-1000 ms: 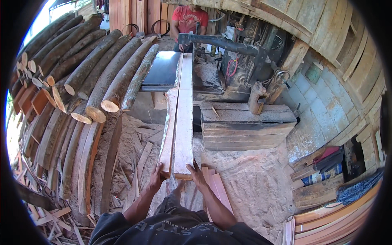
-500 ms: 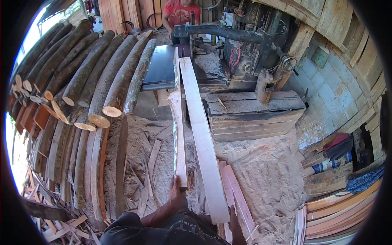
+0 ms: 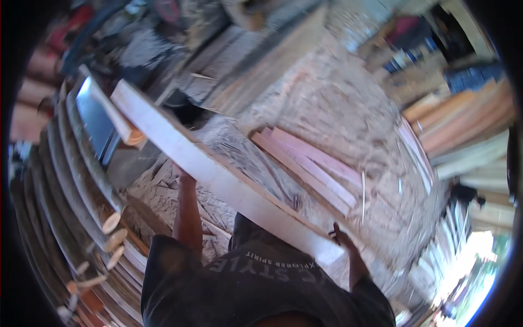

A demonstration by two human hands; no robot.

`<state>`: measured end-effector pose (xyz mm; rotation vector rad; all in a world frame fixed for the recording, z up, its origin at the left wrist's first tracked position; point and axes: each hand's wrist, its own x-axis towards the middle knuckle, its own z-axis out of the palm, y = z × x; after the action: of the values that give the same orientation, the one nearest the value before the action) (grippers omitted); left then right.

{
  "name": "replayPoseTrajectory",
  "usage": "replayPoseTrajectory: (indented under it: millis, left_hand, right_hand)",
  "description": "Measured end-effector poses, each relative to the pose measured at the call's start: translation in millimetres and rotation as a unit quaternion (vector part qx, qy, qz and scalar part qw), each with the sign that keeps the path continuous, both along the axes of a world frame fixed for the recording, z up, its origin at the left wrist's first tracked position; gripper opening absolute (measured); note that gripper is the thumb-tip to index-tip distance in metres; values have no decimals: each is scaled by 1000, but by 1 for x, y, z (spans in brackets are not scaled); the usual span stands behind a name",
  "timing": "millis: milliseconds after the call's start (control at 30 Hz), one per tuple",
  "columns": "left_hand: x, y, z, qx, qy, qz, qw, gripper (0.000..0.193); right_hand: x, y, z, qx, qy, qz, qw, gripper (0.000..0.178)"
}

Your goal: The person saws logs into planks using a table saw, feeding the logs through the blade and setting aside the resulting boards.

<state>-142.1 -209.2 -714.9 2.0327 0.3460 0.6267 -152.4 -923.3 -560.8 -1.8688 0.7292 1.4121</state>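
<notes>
Nearest us, our right hand (image 3: 344,240) touches the long board (image 3: 218,177) near its closer end, fingers loosely spread; we cannot tell whether that grip is closed. The board slants away to our left, and our left hand (image 3: 183,171), half hidden beneath it, probably shares the weight, though its grip is hidden. Beyond, a second piece (image 3: 129,132) shows beside the table (image 3: 98,125). Half a second ago the board pointed straighter ahead and our left hand held that piece.
</notes>
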Motion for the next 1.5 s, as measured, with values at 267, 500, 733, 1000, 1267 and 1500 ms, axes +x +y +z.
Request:
replayPoseTrajectory:
  millis: [267,500,733,1000,1267,1500]
  left_hand:
    - [118,-273,134,-329,34,38,943,82]
    - [186,-469,143,-568,400,-208,689,91]
    - [90,-489,127,-306,511,-254,762,85]
    - [-112,-305,108,-443,454,132,762,72]
    - [-193,-262,98,-516,382,277,715,78]
    - [-202,-208,79,-434,363,263,782,57]
  right_hand:
    - [97,-223,35,-163,-64,276,945,66]
    - [202,-300,93,-171,-445,-199,856,56]
    - [64,-207,-122,-124,-327,-299,888,54]
    - [31,-5,-152,-11,-135,112,985,43]
    - [196,32,-205,-29,-417,227,880,32]
    - [179,249,-158,125,-173,82,973,25]
